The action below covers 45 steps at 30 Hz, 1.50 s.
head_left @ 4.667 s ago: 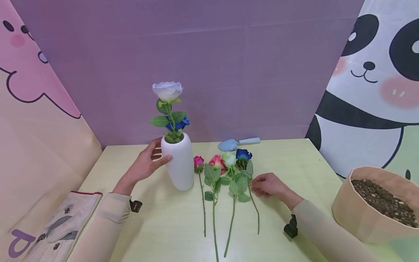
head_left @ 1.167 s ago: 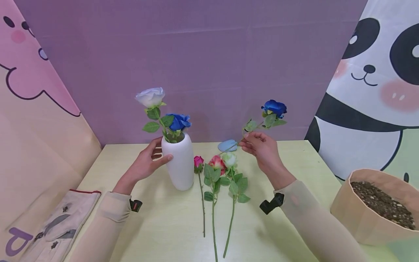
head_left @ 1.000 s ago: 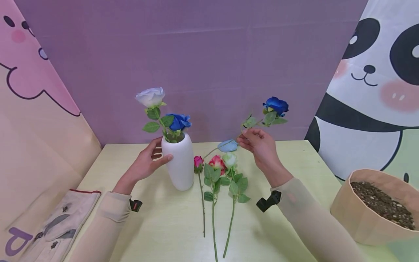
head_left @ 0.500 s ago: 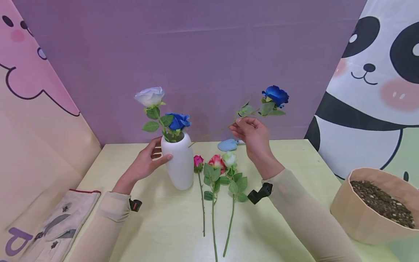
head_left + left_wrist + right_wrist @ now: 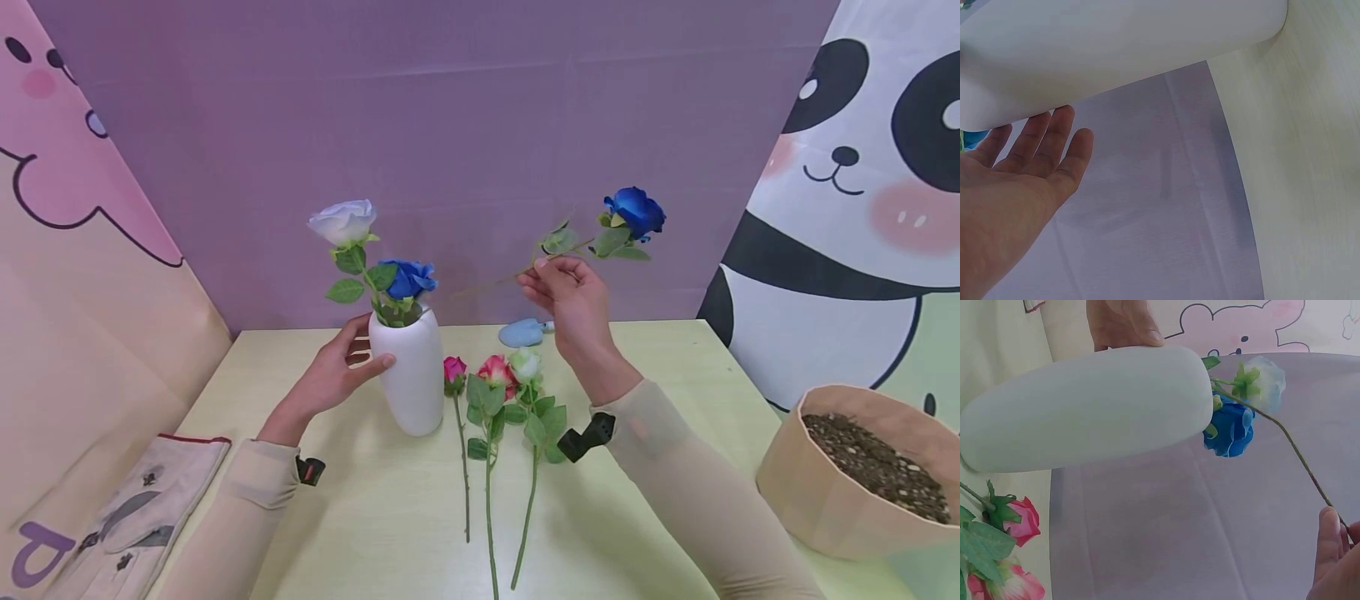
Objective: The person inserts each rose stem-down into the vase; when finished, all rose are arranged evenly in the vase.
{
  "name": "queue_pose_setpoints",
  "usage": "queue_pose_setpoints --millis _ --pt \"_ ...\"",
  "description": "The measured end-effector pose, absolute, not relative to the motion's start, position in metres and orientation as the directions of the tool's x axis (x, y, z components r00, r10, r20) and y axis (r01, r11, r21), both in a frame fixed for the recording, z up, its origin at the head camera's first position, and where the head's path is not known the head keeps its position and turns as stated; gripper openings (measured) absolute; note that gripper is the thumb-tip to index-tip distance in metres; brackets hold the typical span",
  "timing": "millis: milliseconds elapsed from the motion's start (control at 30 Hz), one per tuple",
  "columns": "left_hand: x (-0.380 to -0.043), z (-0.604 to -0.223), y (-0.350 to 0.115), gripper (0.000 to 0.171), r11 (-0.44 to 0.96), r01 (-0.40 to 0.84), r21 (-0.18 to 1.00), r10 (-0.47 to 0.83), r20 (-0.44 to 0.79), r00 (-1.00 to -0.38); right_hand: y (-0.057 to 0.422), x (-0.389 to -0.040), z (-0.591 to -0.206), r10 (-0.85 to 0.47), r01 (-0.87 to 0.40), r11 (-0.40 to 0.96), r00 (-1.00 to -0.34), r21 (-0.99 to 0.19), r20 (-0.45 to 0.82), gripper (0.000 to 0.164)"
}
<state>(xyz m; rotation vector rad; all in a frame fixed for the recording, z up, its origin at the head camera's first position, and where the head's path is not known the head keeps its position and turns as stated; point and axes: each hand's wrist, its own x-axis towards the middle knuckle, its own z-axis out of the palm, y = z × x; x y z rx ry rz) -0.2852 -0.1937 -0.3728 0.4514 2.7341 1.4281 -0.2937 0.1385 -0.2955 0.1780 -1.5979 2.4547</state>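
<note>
A white vase (image 5: pixel 408 375) stands upright on the table, a white rose (image 5: pixel 343 223) and a blue rose (image 5: pixel 410 279) in its mouth. My left hand (image 5: pixel 335 367) holds the vase near the top, thumb in front and fingers behind; in the left wrist view the fingertips (image 5: pixel 1063 115) touch its side. Higher up to the right, my right hand (image 5: pixel 570 300) pinches the stem of a second blue rose (image 5: pixel 636 212). That stem (image 5: pixel 1304 459) slants down to the left, its lower end at the vase's mouth; whether it is inside cannot be told.
On the table lie a dark pink rose (image 5: pixel 454 373), a pink-red rose (image 5: pixel 497 373) and a pale green-white rose (image 5: pixel 525 365). Behind them is a blue trowel (image 5: pixel 522 333). A soil-filled fabric pot (image 5: pixel 840 492) stands right; folded cloth (image 5: pixel 153 500) lies left.
My right hand has picked the second blue rose off the table, raised it and moved left, bringing the stem's end to the vase's mouth. The left hand stays on the vase.
</note>
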Motion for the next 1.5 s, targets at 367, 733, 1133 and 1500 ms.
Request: queue_pose_setpoints --millis 367,733,1133,1500 --pt "-0.285 -0.373 -0.193 0.086 0.533 0.228 0.815 0.259 0.100 -0.961 0.112 -0.302 -0.299 0.106 -0.279 -0.282 -0.960 -0.918 0.259 0.016" --pt "-0.285 -0.373 -0.193 0.084 0.538 0.230 0.811 0.262 0.098 -0.960 0.087 -0.303 -0.305 0.039 -0.283 -0.212 -0.959 -0.935 0.281 0.015" --pt "-0.285 -0.373 -0.192 0.082 0.529 0.233 0.816 0.270 0.098 -0.958 0.065 -0.304 -0.309 -0.022 -0.221 -0.088 -0.974 -0.971 0.224 0.019" --pt "-0.285 -0.373 -0.192 0.081 0.528 0.244 0.814 0.270 0.112 -0.956 0.051 -0.306 -0.314 -0.085 -0.227 -0.061 -0.969 -0.972 0.232 0.016"
